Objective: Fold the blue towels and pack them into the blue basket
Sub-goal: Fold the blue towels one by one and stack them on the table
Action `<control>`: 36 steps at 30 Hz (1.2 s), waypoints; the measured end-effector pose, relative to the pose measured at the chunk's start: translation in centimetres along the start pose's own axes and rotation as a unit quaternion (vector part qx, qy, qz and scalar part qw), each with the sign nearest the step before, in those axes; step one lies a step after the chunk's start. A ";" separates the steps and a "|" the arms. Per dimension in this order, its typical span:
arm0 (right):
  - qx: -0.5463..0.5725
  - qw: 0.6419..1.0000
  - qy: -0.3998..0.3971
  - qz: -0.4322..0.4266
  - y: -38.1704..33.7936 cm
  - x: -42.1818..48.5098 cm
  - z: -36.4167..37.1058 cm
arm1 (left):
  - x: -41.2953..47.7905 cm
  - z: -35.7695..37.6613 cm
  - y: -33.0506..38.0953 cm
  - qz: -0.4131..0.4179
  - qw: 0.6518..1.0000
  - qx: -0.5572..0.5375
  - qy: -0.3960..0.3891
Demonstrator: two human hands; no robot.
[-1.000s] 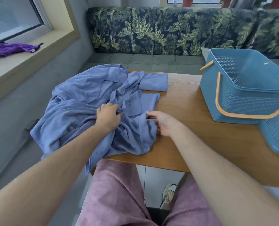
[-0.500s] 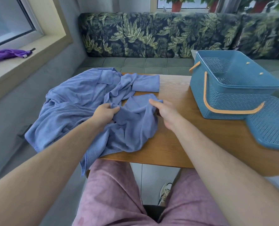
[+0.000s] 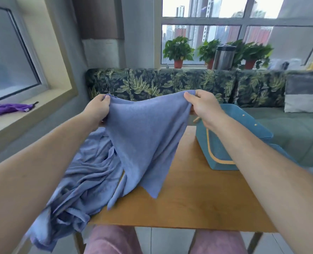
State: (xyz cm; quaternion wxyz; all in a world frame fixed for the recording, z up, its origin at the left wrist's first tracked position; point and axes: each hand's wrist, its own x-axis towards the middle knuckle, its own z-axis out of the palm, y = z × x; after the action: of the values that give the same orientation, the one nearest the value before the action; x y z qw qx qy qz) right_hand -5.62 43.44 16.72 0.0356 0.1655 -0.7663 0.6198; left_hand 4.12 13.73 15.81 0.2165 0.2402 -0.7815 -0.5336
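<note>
A small blue towel (image 3: 144, 140) hangs in the air above the wooden table (image 3: 197, 202), stretched between both hands. My left hand (image 3: 97, 109) pinches its upper left corner and my right hand (image 3: 203, 105) pinches its upper right corner. The towel's lower tip reaches down to the tabletop. A rumpled heap of blue towels (image 3: 82, 180) lies on the table's left side and spills over its left edge. The blue basket (image 3: 230, 143) with a tan handle stands at the table's right, partly hidden behind my right forearm.
A leaf-patterned bench (image 3: 161, 83) runs behind the table, with a grey cushion (image 3: 302, 96) on it at the right. Potted plants (image 3: 178, 50) and a metal flask (image 3: 223, 57) stand on the far sill. A purple cloth (image 3: 5, 109) lies on the left sill.
Both hands have lifted one towel off the heap and spread it in the air by its top corners. The camera has tilted up, now showing the windows.
</note>
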 end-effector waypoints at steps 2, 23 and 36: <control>-0.076 0.997 0.021 -0.014 -1.5 0.5 -1.0 | 0.0 -0.7 1.4 0.014 0.999 0.038 0.032; -0.023 0.999 -0.028 -0.033 -7.4 -4.7 -8.5 | -4.2 -2.6 5.7 0.188 0.975 -0.122 -0.007; -0.195 0.981 -0.003 -0.007 -2.2 1.6 -5.0 | 0.5 0.8 4.4 0.193 0.974 0.118 0.025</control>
State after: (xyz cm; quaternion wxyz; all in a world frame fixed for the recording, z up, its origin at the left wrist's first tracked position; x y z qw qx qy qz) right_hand -7.25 47.52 20.32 0.0689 0.1624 -0.8712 0.4581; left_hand 2.66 15.36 19.69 0.3049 0.1222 -0.8650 -0.3793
